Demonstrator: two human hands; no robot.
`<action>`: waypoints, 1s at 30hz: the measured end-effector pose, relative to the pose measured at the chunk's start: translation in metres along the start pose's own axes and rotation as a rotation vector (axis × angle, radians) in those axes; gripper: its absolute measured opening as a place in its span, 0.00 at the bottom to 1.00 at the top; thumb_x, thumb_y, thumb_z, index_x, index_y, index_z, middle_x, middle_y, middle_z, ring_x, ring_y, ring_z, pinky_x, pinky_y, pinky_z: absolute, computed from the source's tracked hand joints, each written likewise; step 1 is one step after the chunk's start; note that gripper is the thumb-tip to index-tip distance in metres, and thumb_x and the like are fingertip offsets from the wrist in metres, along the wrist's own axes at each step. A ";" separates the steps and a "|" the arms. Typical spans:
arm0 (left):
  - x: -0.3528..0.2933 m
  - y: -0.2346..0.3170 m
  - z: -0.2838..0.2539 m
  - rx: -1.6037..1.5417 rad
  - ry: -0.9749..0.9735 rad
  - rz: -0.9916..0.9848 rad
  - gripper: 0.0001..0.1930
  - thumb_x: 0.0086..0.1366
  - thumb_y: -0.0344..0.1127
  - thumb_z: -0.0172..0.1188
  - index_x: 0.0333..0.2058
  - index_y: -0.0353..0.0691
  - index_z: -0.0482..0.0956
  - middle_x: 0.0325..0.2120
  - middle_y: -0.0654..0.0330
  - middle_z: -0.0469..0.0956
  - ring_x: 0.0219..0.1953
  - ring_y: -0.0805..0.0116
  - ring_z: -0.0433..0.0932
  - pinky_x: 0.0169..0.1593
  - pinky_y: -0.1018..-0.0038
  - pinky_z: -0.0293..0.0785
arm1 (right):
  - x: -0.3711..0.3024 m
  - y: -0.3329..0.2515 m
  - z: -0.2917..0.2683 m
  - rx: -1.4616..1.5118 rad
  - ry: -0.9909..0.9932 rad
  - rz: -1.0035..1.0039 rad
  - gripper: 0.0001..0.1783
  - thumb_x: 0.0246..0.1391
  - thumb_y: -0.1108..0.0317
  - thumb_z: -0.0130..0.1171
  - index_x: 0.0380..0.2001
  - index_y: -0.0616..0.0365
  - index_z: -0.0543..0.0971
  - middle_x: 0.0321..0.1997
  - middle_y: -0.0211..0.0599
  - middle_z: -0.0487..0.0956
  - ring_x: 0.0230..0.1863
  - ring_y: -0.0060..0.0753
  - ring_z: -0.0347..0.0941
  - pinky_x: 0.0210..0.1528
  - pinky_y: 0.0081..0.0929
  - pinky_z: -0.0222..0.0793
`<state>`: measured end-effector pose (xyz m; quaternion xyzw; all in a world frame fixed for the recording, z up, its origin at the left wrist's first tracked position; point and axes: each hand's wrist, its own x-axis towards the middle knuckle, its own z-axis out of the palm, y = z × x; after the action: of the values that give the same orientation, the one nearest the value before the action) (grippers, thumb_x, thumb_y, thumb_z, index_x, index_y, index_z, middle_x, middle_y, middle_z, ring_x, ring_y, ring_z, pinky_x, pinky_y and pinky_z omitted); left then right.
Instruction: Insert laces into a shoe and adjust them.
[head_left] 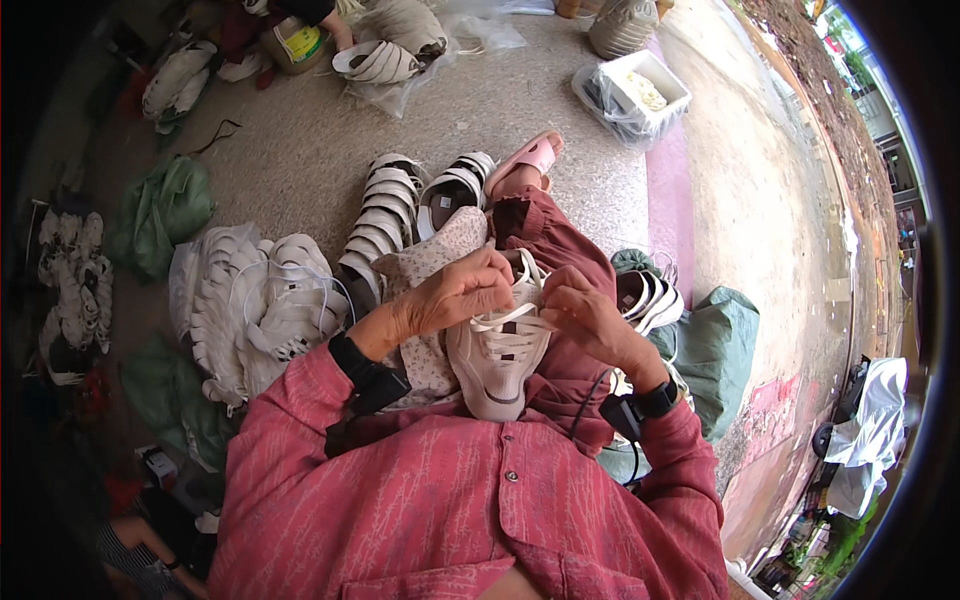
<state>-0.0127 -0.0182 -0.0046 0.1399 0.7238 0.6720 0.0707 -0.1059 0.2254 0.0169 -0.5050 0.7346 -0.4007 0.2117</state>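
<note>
A white lace-up sneaker (490, 365) lies on my lap with its toe toward my body. My left hand (465, 290) is closed in a pinch at the left of the shoe's upper lace rows, on the white shoelace (505, 318). Opposite it, my right hand (600, 320) pinches the same lace at the right side. A stretch of lace runs across the shoe between both hands. The exact grip of the fingertips is partly hidden. Beneath the shoe lies a speckled cloth (425, 365) over my leg.
Nested rows of white shoes (380, 220) stand ahead on the floor. Another heap of laced white sneakers (260, 310) sits at left, near green sacks (165, 215). More shoes (650, 300) and a green sack (715, 350) are at right. A white box (640, 95) stands far ahead.
</note>
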 end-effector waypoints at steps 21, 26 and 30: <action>-0.014 0.017 -0.014 0.409 -0.153 0.006 0.11 0.48 0.33 0.72 0.27 0.40 0.78 0.55 0.56 0.67 0.59 0.58 0.66 0.59 0.67 0.63 | 0.002 -0.002 -0.025 0.194 -0.056 0.084 0.17 0.50 0.71 0.63 0.45 0.55 0.79 0.50 0.35 0.70 0.51 0.29 0.67 0.42 0.26 0.68; -0.016 0.019 -0.011 0.429 -0.122 0.003 0.09 0.50 0.35 0.71 0.27 0.40 0.80 0.53 0.57 0.68 0.57 0.59 0.65 0.60 0.68 0.61 | 0.016 0.001 -0.009 0.151 -0.097 0.075 0.14 0.47 0.72 0.67 0.41 0.55 0.81 0.44 0.33 0.71 0.48 0.31 0.68 0.43 0.25 0.67; -0.008 0.028 -0.009 0.545 -0.120 0.113 0.08 0.54 0.37 0.69 0.27 0.39 0.81 0.46 0.61 0.72 0.50 0.63 0.67 0.55 0.70 0.62 | 0.018 0.005 -0.007 0.144 -0.102 0.013 0.15 0.46 0.70 0.70 0.39 0.55 0.82 0.41 0.32 0.71 0.45 0.32 0.68 0.43 0.25 0.66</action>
<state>-0.0048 -0.0275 0.0231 0.2336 0.8633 0.4460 0.0355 -0.1213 0.2128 0.0186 -0.5034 0.6955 -0.4245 0.2874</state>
